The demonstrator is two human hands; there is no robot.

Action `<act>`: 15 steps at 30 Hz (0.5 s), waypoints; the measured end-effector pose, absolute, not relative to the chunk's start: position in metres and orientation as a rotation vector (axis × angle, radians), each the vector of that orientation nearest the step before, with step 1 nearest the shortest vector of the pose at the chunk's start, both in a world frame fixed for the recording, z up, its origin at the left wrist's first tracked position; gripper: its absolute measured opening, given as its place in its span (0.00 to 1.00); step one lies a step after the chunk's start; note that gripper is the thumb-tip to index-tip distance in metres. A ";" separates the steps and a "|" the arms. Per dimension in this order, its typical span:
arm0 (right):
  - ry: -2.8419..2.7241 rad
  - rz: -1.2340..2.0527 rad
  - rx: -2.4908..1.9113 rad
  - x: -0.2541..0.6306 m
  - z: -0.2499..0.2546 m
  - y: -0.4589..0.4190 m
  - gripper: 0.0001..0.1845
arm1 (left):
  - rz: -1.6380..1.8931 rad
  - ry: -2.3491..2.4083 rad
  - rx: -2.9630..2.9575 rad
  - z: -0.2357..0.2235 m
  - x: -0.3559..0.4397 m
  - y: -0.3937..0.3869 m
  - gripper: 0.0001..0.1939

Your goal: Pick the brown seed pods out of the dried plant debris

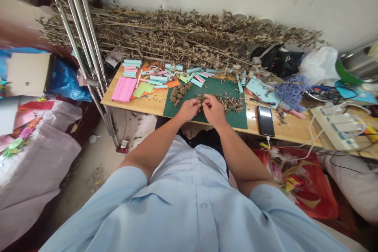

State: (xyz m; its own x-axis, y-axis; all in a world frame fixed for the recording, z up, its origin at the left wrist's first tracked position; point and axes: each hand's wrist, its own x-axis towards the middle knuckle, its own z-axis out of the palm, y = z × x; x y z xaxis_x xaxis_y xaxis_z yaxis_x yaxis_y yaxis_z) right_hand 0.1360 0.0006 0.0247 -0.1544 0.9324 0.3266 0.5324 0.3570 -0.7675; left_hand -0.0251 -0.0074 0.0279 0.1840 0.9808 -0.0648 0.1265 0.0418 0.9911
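Note:
Both hands meet over a dark green cutting mat on a wooden table. My left hand and my right hand are closed, pinching a small clump of dried plant material between their fingertips. Left of the hands lies a pile of brown rolled balls. To the right of them sits a loose heap of dried leaf bits. Rolled teal and pink paper tubes lie at the back of the mat.
A long bundle of dried stalks fills the table's back. A black phone lies right of the mat, a white power strip with cables further right. Pink paper sheets sit at left. Metal crutches lean against the table's left end.

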 end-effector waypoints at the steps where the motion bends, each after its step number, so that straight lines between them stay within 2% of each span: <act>1: -1.820 0.630 -1.276 0.136 0.024 0.001 0.23 | 0.970 1.176 1.340 0.028 -0.025 -0.008 0.09; 15: -1.787 0.649 -1.301 0.141 0.026 0.001 0.23 | 0.951 1.185 1.335 0.037 -0.026 -0.010 0.07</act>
